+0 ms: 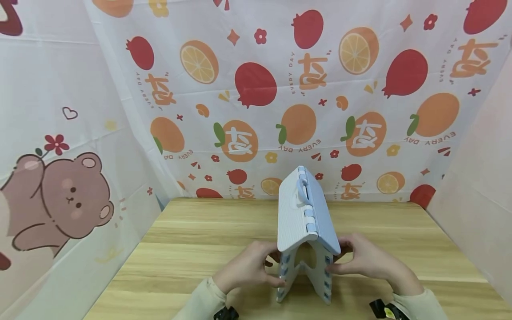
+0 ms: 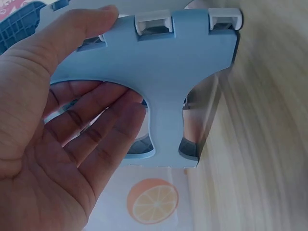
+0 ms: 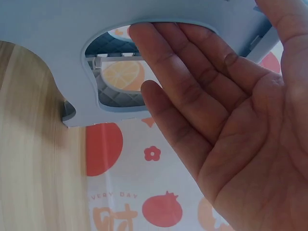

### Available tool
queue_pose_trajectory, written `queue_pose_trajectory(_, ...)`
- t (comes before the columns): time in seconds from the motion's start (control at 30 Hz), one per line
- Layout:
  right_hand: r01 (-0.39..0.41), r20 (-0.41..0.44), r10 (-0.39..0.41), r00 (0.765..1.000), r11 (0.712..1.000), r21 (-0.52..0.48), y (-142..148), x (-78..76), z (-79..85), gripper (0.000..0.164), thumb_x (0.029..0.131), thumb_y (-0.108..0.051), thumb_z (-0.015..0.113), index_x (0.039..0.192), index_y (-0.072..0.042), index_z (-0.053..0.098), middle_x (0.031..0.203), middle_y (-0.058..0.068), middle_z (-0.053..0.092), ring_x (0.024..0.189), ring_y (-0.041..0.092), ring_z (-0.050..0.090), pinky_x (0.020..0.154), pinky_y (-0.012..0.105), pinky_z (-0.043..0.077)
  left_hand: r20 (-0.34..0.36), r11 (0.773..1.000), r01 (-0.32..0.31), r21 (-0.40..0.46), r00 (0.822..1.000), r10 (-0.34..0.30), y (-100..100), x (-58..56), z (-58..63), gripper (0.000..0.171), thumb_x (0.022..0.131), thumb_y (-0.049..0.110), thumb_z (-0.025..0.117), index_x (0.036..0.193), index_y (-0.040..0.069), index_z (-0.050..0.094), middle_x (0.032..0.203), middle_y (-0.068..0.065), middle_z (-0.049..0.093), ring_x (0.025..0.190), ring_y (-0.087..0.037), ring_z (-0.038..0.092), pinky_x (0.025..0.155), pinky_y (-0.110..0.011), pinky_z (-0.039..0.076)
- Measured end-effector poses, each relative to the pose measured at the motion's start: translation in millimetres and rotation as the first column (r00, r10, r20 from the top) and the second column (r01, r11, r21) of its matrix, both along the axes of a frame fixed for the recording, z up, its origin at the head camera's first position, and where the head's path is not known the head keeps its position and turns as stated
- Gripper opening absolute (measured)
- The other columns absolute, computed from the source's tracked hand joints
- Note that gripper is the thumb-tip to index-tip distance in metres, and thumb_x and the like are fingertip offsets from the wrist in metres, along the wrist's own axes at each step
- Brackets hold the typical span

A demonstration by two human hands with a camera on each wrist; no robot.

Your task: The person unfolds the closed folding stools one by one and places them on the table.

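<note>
A light blue and white plastic folding stool (image 1: 291, 218) stands half folded on the table, its top creased into a ridge like a tent with a small carry handle (image 1: 302, 192). My left hand (image 1: 254, 266) grips the left leg panel (image 2: 166, 62). In the left wrist view its thumb lies along the hinged edge and its fingers reach to the cut-out. On the other side, my right hand (image 1: 364, 258) holds the right leg panel (image 3: 53, 29), thumb at the front edge, fingertips at the cut-out in the right wrist view.
The stool is on a wood-grain table (image 1: 200, 231). Behind it hangs a white cloth (image 1: 224, 98) printed with oranges and red fruit. A cloth with a bear print (image 1: 76, 195) covers the left side, and a pale cloth (image 1: 476, 186) the right.
</note>
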State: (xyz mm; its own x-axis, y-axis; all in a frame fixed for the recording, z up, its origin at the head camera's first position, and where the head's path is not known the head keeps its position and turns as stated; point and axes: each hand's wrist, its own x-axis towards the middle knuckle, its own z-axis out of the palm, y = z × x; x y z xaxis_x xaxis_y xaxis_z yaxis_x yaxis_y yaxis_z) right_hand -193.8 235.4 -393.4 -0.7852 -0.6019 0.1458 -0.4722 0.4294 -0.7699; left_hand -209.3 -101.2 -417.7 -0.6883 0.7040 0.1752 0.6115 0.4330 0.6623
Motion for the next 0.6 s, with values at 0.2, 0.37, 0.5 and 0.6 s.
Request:
queue_pose_trajectory(0.2, 0.011, -0.001, -0.011, 1.0, 1.0, 0.008, 2.6, 1.1, 0.3, 0.024, 0.091, -0.023, 0.085, 0.112, -0.015, 0.078, 0.104, -0.007, 0.08, 0.093, 0.005, 0.074, 0.082, 0.025, 0.059, -0.018, 0.999, 0.024, -0.022, 1.0, -0.025, -6.9, -3.4, 1.1, 0.058, 0.081, 0.024, 0.097, 0.132, 0.018, 0.07, 0.114, 0.007, 0.078, 0.101, 0.0, 0.07, 0.084, -0.023, 0.063)
queue_pose_trajectory(0.37, 0.008, 0.003, -0.008, 1.0, 1.0, 0.009, 3.4, 1.8, 1.4, 0.025, 0.091, -0.022, 0.085, 0.113, -0.015, 0.078, 0.104, -0.007, 0.08, 0.093, 0.005, 0.075, 0.082, 0.025, 0.059, -0.035, 0.999, 0.032, -0.04, 0.999, -0.034, -10.0, -4.5, 2.9, 0.056, 0.081, 0.024, 0.096, 0.131, 0.018, 0.071, 0.113, 0.007, 0.079, 0.103, -0.001, 0.071, 0.084, -0.022, 0.062)
queue_pose_trajectory(0.5, 0.008, 0.006, -0.008, 1.0, 1.0, 0.011, 4.4, 1.9, 2.3, 0.027, 0.09, -0.022, 0.084, 0.115, -0.014, 0.078, 0.105, -0.007, 0.081, 0.094, 0.006, 0.075, 0.084, 0.026, 0.059, -0.025, 0.999, 0.023, -0.043, 0.999, -0.024, -11.9, -4.3, 5.3, 0.056, 0.08, 0.022, 0.096, 0.13, 0.02, 0.071, 0.112, 0.009, 0.078, 0.101, 0.0, 0.07, 0.083, -0.022, 0.061)
queue_pose_trajectory(0.6, 0.01, 0.005, -0.01, 1.0, 1.0, 0.014, 5.8, 1.9, 2.3, 0.028, 0.09, -0.022, 0.085, 0.116, -0.014, 0.078, 0.106, -0.007, 0.081, 0.094, 0.006, 0.075, 0.084, 0.028, 0.06, -0.005, 0.999, 0.023, -0.039, 1.0, -0.023, -13.0, -4.5, 7.0, 0.056, 0.08, 0.022, 0.096, 0.13, 0.021, 0.071, 0.111, 0.01, 0.078, 0.1, 0.002, 0.069, 0.083, -0.023, 0.062)
